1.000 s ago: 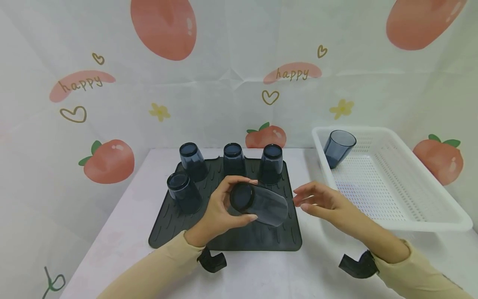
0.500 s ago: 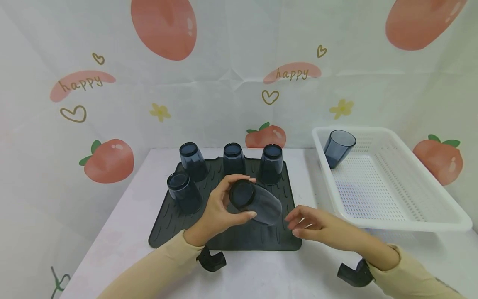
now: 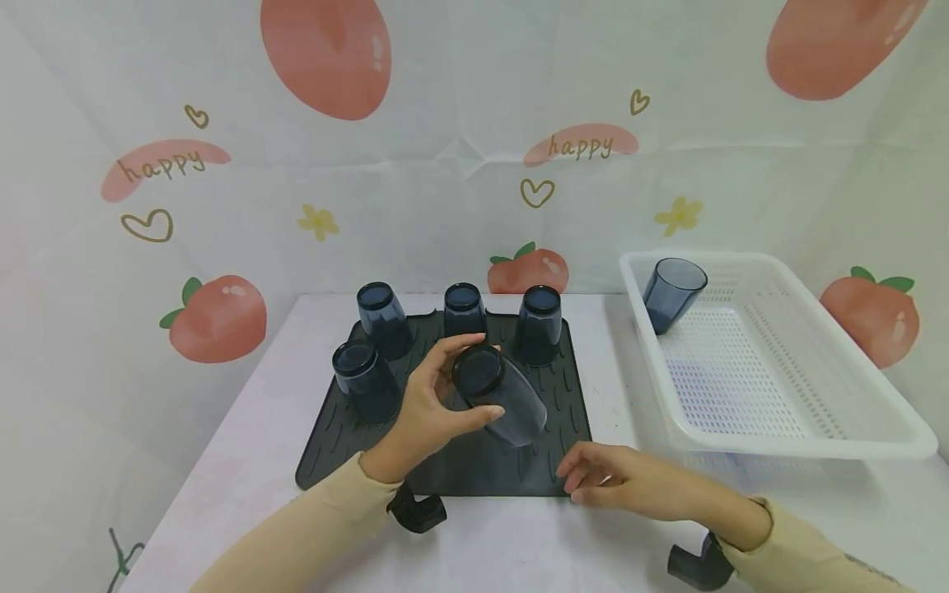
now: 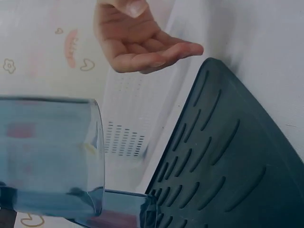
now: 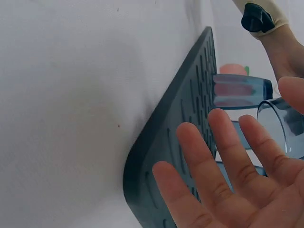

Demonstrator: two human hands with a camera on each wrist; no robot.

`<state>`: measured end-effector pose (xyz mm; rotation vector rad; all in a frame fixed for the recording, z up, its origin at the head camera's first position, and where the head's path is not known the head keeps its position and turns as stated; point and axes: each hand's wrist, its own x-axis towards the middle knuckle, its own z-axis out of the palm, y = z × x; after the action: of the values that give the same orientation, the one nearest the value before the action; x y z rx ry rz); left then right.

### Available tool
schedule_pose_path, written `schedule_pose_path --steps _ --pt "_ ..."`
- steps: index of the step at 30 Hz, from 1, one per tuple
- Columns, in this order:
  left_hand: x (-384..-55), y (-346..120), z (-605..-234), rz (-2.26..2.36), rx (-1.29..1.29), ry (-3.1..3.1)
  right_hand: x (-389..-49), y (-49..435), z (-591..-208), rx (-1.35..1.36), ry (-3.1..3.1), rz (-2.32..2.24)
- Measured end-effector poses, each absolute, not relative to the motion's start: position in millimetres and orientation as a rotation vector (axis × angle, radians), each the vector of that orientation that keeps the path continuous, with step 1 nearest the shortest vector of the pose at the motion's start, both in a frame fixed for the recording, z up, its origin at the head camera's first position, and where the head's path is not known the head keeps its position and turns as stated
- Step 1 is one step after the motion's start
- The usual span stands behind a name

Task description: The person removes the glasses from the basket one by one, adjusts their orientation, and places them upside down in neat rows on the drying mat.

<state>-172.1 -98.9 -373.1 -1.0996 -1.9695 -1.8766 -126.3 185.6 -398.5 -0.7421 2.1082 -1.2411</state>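
Note:
My left hand [image 3: 433,403] grips a dark blue drinking glass [image 3: 516,408] near its base, thumb on the near side. The glass is tilted, base up to the left and mouth down to the right, above a black draining mat [image 3: 460,473]. In the left wrist view the held glass [image 4: 52,152] shows its clear wall and rim. My right hand [image 3: 615,478] hovers by the mat's front right corner, holding nothing, fingers loosely bent. The right wrist view shows its fingers [image 5: 223,166] spread apart. Behind the held glass, several upside-down glasses [image 3: 366,383] stand on the mat.
A white perforated basket [image 3: 786,449] stands on the right, one glass [image 3: 673,295] leaning in its back left corner. The white table [image 3: 245,494] carries both mat and basket. A printed cloth [image 3: 415,206] hangs behind.
My right hand has moved away from the glass, down toward the mat's front right corner. The glass in my left hand has turned, its mouth swinging lower and leftward.

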Motion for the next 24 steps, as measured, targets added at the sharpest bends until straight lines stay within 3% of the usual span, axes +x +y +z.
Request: schedule_pose_path --steps 15,24 --pt "-181.9 -105.5 -373.4 -1.801 -0.677 -2.106 -123.1 186.3 -409.6 -0.809 2.096 -1.27" --pt "-187.1 -109.4 -374.5 -1.802 -0.566 -2.157 -121.2 185.6 -405.8 -0.8 2.068 -1.302"
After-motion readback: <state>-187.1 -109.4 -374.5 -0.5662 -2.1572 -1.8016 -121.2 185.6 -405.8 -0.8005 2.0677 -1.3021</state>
